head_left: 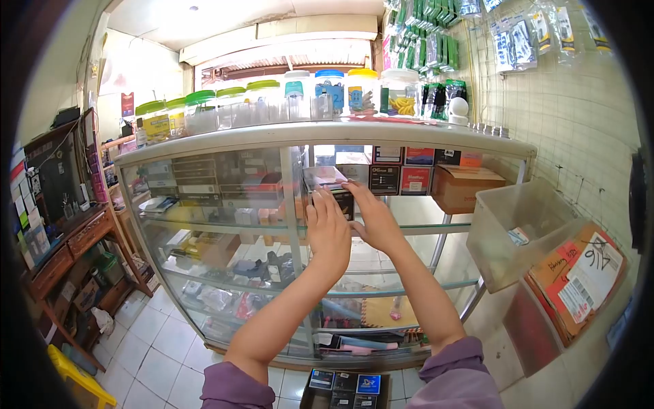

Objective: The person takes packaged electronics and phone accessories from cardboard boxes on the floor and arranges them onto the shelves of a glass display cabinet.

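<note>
Both hands (346, 221) reach forward, fingers seemingly bent.

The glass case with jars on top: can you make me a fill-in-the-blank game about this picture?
Between a white-lidded jar and an orange-yellow-lidded jar stands one with a ____ lid.
The jars stand on ____ of the glass case.
Both sleeves are ____.
A carton of small boxes sits on the tiled ____.

Missing words: blue; top; purple; floor.
</note>
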`<act>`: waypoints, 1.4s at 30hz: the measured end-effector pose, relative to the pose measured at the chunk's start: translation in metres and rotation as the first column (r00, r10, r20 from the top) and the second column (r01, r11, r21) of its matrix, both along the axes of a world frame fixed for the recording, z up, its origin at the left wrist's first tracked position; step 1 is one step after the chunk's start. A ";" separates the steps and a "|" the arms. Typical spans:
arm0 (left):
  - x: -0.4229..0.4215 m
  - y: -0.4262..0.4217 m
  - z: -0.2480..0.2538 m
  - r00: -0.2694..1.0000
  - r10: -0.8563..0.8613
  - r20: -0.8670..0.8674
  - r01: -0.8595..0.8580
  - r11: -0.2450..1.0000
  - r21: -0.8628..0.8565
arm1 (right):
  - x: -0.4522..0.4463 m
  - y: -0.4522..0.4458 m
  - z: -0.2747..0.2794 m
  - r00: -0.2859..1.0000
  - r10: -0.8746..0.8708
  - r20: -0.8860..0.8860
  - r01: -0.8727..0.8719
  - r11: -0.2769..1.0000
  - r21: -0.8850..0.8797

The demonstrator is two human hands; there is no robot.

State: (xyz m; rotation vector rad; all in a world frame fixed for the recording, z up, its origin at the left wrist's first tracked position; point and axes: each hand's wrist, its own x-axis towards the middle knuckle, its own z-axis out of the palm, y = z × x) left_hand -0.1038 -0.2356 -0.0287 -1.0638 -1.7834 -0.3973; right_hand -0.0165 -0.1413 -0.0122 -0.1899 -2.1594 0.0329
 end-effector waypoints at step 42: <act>-0.096 0.141 0.016 0.463 -0.222 0.858 0.439 0.899 -0.005 | -0.093 0.094 -0.004 0.818 -0.566 0.101 0.525 0.807 0.269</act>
